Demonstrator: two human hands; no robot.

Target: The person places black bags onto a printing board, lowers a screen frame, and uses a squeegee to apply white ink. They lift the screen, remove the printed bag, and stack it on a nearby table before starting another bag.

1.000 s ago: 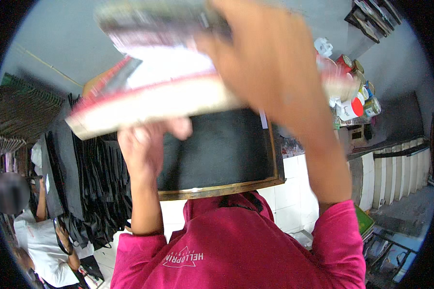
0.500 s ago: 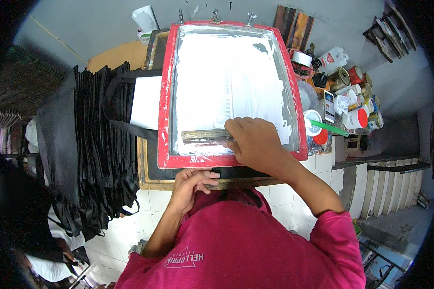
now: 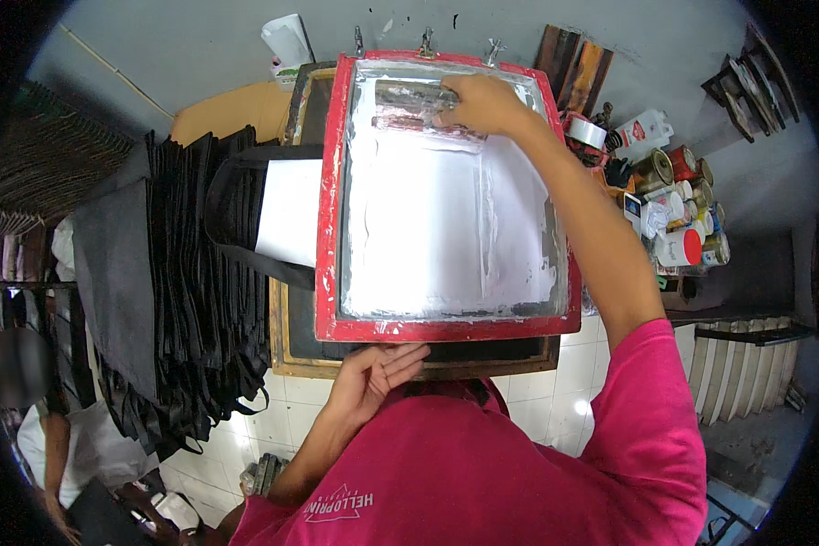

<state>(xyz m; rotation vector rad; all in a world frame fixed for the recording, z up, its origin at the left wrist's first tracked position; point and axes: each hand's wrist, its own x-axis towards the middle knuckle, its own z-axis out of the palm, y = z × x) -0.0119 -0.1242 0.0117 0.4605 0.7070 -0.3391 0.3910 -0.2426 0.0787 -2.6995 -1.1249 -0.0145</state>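
Squeegee (image 3: 411,96) lies crosswise at far end of white-coated screen (image 3: 419,218), inside red frame (image 3: 325,255). Should handle light and stiff, not fragile; smears probably make it slippery. Best hold: along the top of its handle near the middle, clear of the messy lower edge. Right hand (image 3: 487,105) grasps its right end, fingers on far side, thumb on near side; most of the bar sticks out left of fingertips. Left hand (image 3: 370,380) at frame's near edge, well apart from squeegee, fingers loose, nothing grasped; can't tell whether fingertips touch frame. Wood-edged black board (image 3: 519,350) underneath; black strap (image 3: 217,205) and white sheet (image 3: 289,214) poke out left.
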